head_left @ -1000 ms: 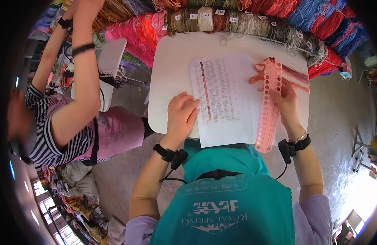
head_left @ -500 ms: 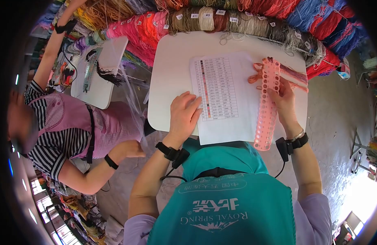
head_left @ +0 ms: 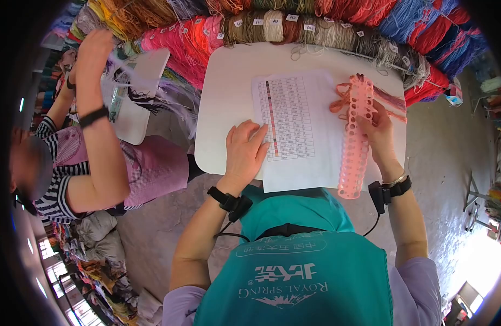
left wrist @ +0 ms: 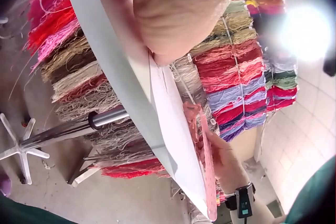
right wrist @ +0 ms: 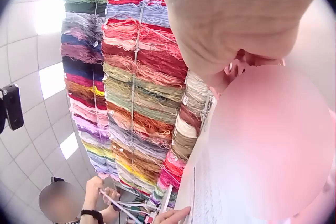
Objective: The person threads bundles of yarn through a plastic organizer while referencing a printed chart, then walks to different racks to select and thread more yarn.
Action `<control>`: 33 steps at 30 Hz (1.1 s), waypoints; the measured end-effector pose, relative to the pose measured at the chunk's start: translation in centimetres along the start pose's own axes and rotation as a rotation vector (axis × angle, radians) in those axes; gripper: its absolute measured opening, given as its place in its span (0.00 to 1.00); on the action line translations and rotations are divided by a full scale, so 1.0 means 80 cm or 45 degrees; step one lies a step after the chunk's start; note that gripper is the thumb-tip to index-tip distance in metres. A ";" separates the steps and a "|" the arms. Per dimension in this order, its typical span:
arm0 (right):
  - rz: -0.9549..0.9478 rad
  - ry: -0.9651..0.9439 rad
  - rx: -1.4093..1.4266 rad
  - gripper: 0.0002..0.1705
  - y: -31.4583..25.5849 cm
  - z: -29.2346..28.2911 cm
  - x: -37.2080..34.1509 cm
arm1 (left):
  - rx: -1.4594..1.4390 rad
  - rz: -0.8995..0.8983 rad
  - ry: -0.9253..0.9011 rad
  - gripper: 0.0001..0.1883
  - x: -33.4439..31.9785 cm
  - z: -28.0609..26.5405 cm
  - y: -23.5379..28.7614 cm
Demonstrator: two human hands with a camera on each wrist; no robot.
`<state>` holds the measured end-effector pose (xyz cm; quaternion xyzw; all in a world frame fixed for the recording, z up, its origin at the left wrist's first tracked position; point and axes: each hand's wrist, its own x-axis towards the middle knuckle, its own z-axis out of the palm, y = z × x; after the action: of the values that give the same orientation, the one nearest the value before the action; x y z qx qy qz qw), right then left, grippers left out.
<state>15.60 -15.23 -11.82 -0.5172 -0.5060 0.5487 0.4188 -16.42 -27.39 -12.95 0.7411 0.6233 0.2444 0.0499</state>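
Note:
My right hand point(head_left: 382, 136) grips a long pink thread holder card point(head_left: 352, 163) by its right edge, thumb on top. Rows of round holes run along both sides of the card. Salmon-coloured thread point(head_left: 341, 102) loops out on the left of its upper end, and mauve and pink strands point(head_left: 390, 99) trail to the right. On the left edge of a printed paper chart point(head_left: 288, 176) rests my left hand point(head_left: 243, 155), fingers loosely bent and holding nothing. The chart has a column of colour swatches beside rows of numbers. In the right wrist view a pink blur hides much of the card.
Under the chart is a white table point(head_left: 226, 81). Hanks of coloured thread point(head_left: 310, 35) with number tags hang along its far side. To the left, another person point(head_left: 98, 174) handles pale purple strands beside a second white table point(head_left: 139, 127).
Both my hands stay nearly in place, with the card shifting only slightly. The other person's lowered arm has come up to the raised one, and pale purple strands now swing beside the second table.

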 end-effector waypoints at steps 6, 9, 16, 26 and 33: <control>-0.062 0.035 -0.167 0.32 -0.033 -0.013 0.010 | 0.026 0.028 0.002 0.22 -0.002 0.001 0.000; -0.084 0.033 -0.162 0.31 -0.044 -0.016 0.014 | 0.034 0.032 -0.002 0.22 -0.004 0.001 0.000; 0.030 -0.029 0.158 0.31 -0.024 0.014 -0.001 | 0.031 0.022 -0.020 0.22 -0.010 0.000 0.005; -0.022 -0.113 0.140 0.36 0.005 0.029 -0.024 | -0.004 -0.006 -0.041 0.21 -0.014 -0.003 0.013; 0.247 0.057 0.210 0.16 0.007 0.023 -0.064 | -0.004 0.007 -0.006 0.29 -0.019 0.002 0.012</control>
<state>14.36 -20.55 -11.70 -0.5397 -0.3973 0.6146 0.4162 -15.61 -29.02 -13.22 0.7433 0.6207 0.2439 0.0519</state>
